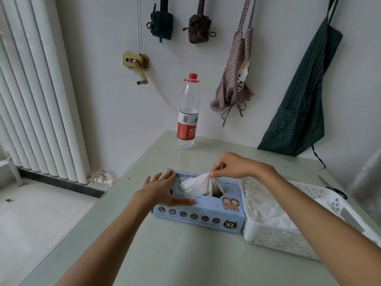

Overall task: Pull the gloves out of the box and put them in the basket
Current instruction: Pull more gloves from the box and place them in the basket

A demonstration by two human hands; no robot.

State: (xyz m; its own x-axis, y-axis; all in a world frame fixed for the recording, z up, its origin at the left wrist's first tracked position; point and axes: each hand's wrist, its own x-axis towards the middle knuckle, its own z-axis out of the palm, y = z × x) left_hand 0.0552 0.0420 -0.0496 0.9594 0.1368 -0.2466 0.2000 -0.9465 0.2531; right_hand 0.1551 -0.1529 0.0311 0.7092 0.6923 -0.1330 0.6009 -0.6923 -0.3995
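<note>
A white glove (201,182) stands partly out of the slot in the top of the light-blue glove box (208,213), its upper end drawn into a peak. The right hand (235,165) pinches that peak between thumb and fingertips, just above the right part of the opening. The left hand (162,188) lies flat on the left end of the box — fingers straight and a little spread, thumb along the near top edge — pressing the lid down.

The box sits toward the middle of the pale green table (185,254), its long side facing the person, with an "XL" mark at its near right corner. Touching its right end is the white perforated basket (274,238), which reaches toward the table's right edge; a heap of white gloves (266,207) already lies inside it.

Beyond the basket, near the right edge, lies a pair of scissors (334,187). At the far edge by the wall stands a clear water bottle (188,114) with a red cap and red label — upright, well apart from the box.

On the wall hang a checked apron (237,75), a dark green striped apron (303,104), two folded umbrellas (161,21) and a brass-coloured hand crank (137,62). A white radiator (39,96) stands to the left.
</note>
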